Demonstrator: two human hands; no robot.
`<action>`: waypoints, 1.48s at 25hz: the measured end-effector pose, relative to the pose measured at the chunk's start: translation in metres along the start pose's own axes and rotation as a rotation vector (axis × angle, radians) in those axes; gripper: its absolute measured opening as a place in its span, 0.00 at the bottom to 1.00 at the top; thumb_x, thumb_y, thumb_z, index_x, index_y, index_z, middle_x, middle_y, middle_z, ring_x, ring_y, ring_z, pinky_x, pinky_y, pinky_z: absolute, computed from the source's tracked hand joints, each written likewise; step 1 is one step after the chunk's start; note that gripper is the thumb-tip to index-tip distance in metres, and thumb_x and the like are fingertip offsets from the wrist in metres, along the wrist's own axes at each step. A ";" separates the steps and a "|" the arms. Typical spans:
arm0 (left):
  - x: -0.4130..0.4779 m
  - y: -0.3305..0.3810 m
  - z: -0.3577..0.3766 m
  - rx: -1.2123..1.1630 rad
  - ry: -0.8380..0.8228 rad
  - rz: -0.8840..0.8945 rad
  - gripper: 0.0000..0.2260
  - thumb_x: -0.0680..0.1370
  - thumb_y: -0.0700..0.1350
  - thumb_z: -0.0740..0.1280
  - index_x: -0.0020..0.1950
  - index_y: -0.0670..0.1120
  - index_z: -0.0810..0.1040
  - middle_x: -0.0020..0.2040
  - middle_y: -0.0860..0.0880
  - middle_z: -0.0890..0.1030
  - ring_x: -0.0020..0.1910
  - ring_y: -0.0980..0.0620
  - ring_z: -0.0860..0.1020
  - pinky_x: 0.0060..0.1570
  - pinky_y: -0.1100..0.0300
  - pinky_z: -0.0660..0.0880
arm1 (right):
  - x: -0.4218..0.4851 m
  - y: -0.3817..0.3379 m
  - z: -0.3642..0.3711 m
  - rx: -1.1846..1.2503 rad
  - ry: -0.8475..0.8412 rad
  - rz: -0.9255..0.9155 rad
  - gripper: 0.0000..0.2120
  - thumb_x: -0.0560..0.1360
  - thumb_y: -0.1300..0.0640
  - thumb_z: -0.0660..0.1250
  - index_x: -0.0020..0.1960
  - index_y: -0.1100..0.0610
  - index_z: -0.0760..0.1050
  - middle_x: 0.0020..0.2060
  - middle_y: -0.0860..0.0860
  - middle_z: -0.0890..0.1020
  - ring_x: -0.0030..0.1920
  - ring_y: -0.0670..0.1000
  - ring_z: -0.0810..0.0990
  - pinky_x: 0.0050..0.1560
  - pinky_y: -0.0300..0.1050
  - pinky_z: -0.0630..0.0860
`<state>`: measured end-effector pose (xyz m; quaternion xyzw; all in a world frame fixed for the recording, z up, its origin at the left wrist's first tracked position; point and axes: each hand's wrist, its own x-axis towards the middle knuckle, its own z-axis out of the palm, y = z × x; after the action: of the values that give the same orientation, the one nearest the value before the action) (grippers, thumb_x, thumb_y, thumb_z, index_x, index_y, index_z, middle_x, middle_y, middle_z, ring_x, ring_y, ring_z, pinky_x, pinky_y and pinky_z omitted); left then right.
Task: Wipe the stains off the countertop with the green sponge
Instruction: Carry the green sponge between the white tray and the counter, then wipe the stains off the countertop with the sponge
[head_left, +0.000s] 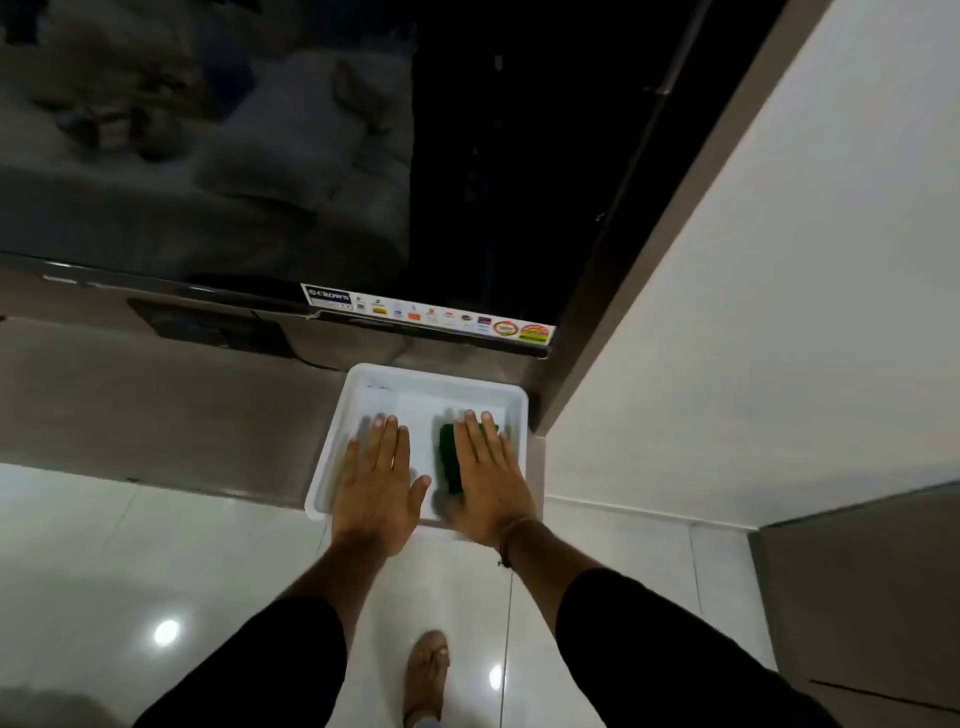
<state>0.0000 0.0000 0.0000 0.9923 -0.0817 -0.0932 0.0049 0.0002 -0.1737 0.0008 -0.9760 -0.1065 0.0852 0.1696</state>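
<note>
Floor (208, 545): lying nearest, glossy white tiles, reflecting two ceiling lights.
Foot (427, 670): standing bare on the tiles between the two black sleeves.
Left hand (376, 478): reaching flat into the tray, fingers stretched and spread, released, grasping nothing.
Right hand (491, 478): lying palm down with fingers straight, covering part of the sponge, not curling around it; wearing a thin band at the wrist.
Green sponge (448, 457): sitting inside the tray, right half, showing dark green along the inner edge of the right hand.
Tray (434, 375): white, shallow, resting on the counter at its right end, near the wall.
Counter (156, 405): brown-grey, running left from the tray.
Television (260, 156): standing behind the tray, dark screen reflecting a bed, sticker strip lining its lower edge.
</note>
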 end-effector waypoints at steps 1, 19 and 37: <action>0.010 -0.005 0.005 0.040 0.010 0.000 0.35 0.84 0.63 0.47 0.83 0.41 0.44 0.84 0.39 0.44 0.82 0.37 0.40 0.81 0.38 0.50 | 0.011 0.000 0.006 -0.035 -0.066 -0.008 0.49 0.78 0.42 0.67 0.83 0.56 0.38 0.84 0.54 0.41 0.82 0.58 0.36 0.81 0.61 0.41; 0.049 -0.006 0.009 0.067 -0.010 0.055 0.35 0.85 0.62 0.47 0.83 0.41 0.40 0.84 0.38 0.41 0.82 0.38 0.39 0.81 0.39 0.47 | 0.041 0.011 0.014 -0.181 0.036 -0.045 0.29 0.82 0.56 0.65 0.80 0.59 0.59 0.79 0.60 0.66 0.80 0.63 0.61 0.80 0.61 0.54; -0.100 0.359 -0.081 -0.025 0.164 0.651 0.39 0.79 0.65 0.35 0.83 0.41 0.46 0.84 0.41 0.48 0.83 0.42 0.45 0.81 0.39 0.49 | -0.332 0.246 -0.160 -0.273 0.472 0.433 0.37 0.77 0.71 0.64 0.81 0.59 0.54 0.80 0.58 0.63 0.82 0.62 0.55 0.82 0.60 0.52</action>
<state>-0.1393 -0.3380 0.1066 0.9183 -0.3923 -0.0077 0.0533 -0.2426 -0.5286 0.1063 -0.9825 0.1349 -0.1239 0.0353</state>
